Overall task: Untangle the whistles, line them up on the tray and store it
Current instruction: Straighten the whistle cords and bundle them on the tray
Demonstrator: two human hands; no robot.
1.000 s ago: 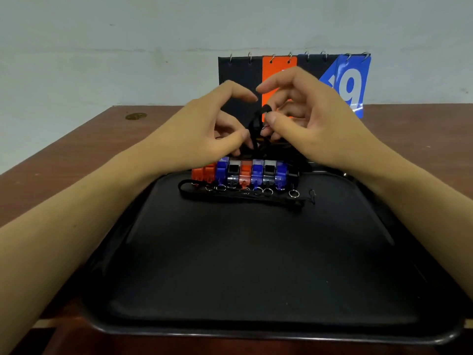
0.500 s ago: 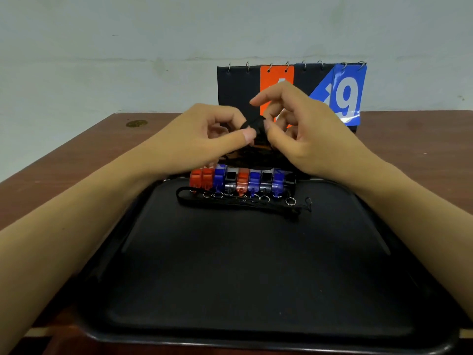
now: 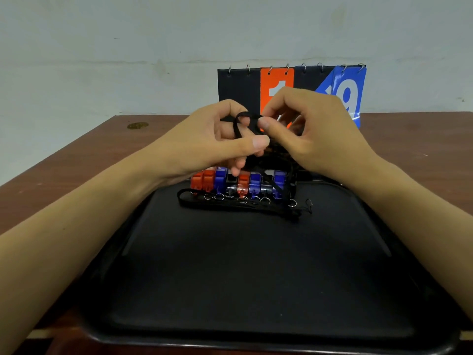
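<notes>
A row of several red, blue and black whistles stands side by side at the far edge of the black tray. Their key rings and a black lanyard lie on the tray in front of them. Above the row, my left hand and my right hand both pinch a loop of black cord that rises from a tangled bundle behind the whistles. The far side of the bundle is hidden by my hands.
A flip scoreboard with an orange 1 and a blue 9 stands on the brown table just behind my hands, against a pale wall. A small brass disc sits in the tabletop at the far left.
Both hands have lifted the black cord higher above the whistles and pulled a loop open between the fingers. The whistle row and tray have not moved.
</notes>
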